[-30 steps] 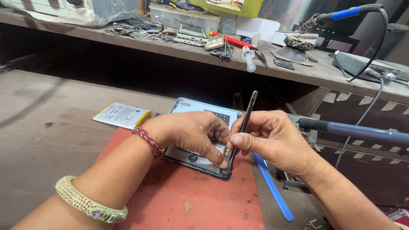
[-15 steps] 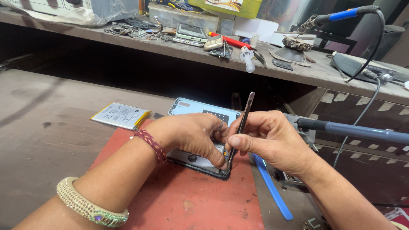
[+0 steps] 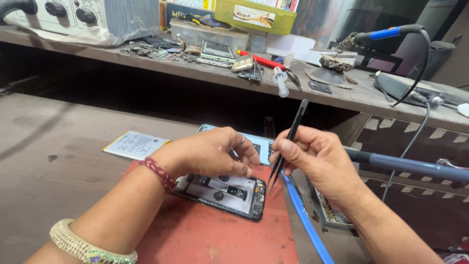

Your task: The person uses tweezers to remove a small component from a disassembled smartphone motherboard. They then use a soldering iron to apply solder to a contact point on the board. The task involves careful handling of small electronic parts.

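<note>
Change: tweezers [image 3: 288, 142] now lifted off the opened phone [image 3: 229, 190]; half a second ago the tips stood at the phone's lower right corner, with both hands huddled there.
Right hand [image 3: 317, 159]: fingers pinching the black tweezers mid-shaft, tips aimed down just right of the phone, clear of it. Whether anything sits between the tips is too small to tell.
Left hand [image 3: 210, 154]: fingers curled, fingertips pressed on the phone's upper part, holding it flat.
Phone: back off, lying on the red mat [image 3: 215, 234] on the desk [image 3: 49, 171]; more of its dark insides show than before.
Meaning: probably the poke at that corner is over, the phone held steady for another.
Nearby: loose white battery [image 3: 136, 145] left of the phone; blue pry tool [image 3: 308, 222] along the mat's right edge.
</note>
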